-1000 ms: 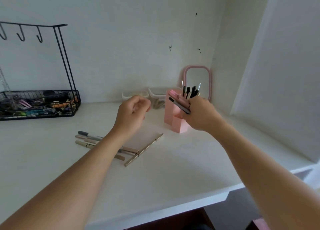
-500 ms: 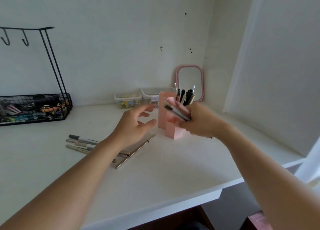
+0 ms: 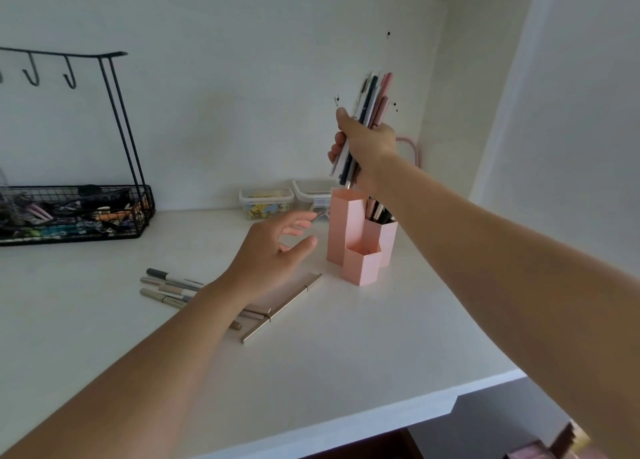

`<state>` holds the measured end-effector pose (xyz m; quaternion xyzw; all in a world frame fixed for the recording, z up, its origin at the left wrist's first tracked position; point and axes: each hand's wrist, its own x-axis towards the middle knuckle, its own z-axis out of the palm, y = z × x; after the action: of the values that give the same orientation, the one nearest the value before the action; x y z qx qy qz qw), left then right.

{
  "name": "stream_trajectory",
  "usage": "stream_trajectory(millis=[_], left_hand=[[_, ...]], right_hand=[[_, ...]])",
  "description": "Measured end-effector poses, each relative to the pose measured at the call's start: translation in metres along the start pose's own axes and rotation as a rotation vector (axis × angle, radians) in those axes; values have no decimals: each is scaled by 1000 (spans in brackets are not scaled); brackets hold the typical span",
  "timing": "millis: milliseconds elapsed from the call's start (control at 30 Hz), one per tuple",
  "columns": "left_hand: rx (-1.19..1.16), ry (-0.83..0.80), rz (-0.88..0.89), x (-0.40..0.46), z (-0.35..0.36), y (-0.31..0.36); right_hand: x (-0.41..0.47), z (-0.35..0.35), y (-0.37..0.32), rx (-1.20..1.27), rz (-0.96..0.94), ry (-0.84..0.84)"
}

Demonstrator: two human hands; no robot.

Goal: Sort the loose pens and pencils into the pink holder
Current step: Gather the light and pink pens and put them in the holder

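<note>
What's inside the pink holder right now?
The pink holder has three tubes. The rear right one holds several dark and pink pens. The short front tube looks empty. The tall tube's inside is out of sight, and the right forearm covers part of the pens.

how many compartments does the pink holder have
3. On the pink holder: a tall tube at back left, a middle-height one at right holding pens, and a short one in front. The right arm could hide another behind.

Holder (image 3: 360, 247) stands on the table (image 3: 346, 354), right of the loose pens (image 3: 173, 287); two small tubs (image 3: 266, 200) behind it; wire basket (image 3: 72, 213) far left
</note>
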<state>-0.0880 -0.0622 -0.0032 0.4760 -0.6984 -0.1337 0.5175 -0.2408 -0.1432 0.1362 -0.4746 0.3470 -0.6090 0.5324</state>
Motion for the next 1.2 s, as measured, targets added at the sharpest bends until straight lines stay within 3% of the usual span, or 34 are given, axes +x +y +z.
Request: stream_trajectory(millis=[167,533,867,967,1067,1200], left_hand=[[-1,11,-9,1,0,-4],[12,-1,-9,1,-2,-4],[1,15,-16,2,-3,-7],[-4,18,-13,2,-3,-6],[-18,22,-13,2,-4,-5],[-18,18,-11,3,-5,-5]], right_hand=[[8,-8,20,-452,-170,-7],[16,-5,31,-933,-14,-24],[17,-10,30,-836,8,-19],[13,-14,29,-758,-80,7],[8,-16,29,-745,-286,-29],[2,-17,27,-1214,-544,-129]])
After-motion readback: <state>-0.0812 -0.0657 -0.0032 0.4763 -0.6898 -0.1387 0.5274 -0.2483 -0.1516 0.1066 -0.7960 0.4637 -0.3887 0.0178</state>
